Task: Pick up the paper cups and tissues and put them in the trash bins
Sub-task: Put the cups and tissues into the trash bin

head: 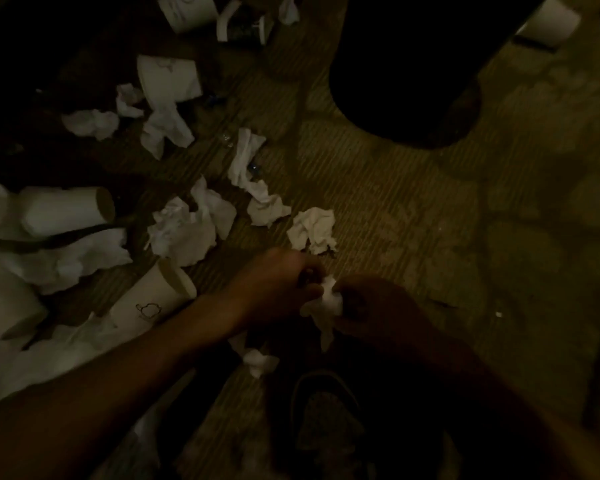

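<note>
1. Two bare hands work on one piece. The left grip [278,289] and the right grip [371,306] both close on the crumpled tissue [326,303], fingers curled onto it from either side. It is held between them, off the carpet floor [430,237], with a loose tail hanging below.
2. Handling, as judged: the held piece is very light, soft and easily torn. It should wad down small enough for one grip alone. Hold is best taken on the bunched middle, not the hanging tail.
3. Nearest further items: a second tissue [312,230] lies just ahead of the grips. A small tissue scrap [258,362] lies just behind the left grip, toward the person. A paper cup [153,299] lies on its side immediately left of the left forearm.
4. Cups, as judged: light and thin-walled, so they will crush under a hard squeeze. They are best taken round the wall near the rim.
5. Well to the left and ahead of the left grip lies the main scatter [184,230] of tissues, with more cups on their sides beyond it.
6. A large dark shape [406,71] stands ahead and slightly right of the right grip. It is probably a trash bin, though the light is too poor to confirm. Only bare carpet shows between it and the grips, so nothing appears to block a carry.
7. A dark rimmed object [326,410] sits directly behind the grips, close to the person. It cannot be identified.
</note>
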